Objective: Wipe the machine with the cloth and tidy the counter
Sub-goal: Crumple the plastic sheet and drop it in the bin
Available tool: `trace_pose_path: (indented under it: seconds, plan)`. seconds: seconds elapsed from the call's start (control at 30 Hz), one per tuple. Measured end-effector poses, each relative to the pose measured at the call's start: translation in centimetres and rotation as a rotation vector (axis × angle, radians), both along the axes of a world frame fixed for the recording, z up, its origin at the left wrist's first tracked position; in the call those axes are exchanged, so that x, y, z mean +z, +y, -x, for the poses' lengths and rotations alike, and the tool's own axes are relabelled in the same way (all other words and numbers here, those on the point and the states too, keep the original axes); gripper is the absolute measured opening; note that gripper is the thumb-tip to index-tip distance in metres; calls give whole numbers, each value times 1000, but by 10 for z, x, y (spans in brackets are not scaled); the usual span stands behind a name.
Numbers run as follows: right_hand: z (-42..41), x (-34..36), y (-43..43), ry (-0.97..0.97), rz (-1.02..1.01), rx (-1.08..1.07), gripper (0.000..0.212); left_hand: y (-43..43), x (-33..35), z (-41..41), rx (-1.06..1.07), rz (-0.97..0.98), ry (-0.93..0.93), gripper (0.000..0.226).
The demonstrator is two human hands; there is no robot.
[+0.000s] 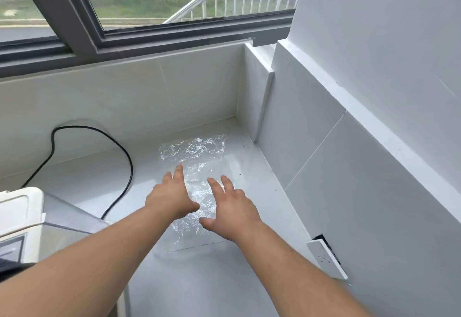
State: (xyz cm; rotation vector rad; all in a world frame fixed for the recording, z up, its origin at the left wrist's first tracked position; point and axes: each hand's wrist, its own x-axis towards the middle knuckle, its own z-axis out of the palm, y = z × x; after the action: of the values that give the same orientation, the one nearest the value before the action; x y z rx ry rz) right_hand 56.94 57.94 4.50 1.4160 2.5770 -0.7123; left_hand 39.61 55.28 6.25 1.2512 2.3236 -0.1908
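A crumpled clear plastic bag [193,152] lies flat on the white counter [244,169] near the back right corner. My left hand [169,197] rests on the bag's left side with fingers straight. My right hand [230,208] lies on the bag's right side, fingers spread and straight. Part of the bag is hidden under both hands. The white machine [27,217] with a clear lid stands at the left edge. No cloth is in view.
A black power cord [128,157] loops over the counter from the machine toward the back wall. A white wall socket [326,259] hangs loose on the right wall. A window runs above the back wall.
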Motion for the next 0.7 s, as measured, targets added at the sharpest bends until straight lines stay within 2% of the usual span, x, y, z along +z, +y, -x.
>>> trace_pose_path:
  seconds: [0.17, 0.4, 0.57, 0.7]
  plan:
    - [0, -11, -8, 3, 93, -35, 107, -2, -12, -6, 20, 21, -33, 127]
    - [-4, -20, -17, 29, 152, -78, 108, -13, -22, -20, -11, -8, 24, 114]
    - [-7, -19, -25, 88, 178, -104, 108, -21, -17, -27, 10, -71, -9, 87]
    - [-11, -13, -31, 182, 215, -167, 116, -25, -1, -30, 58, -163, -170, 60]
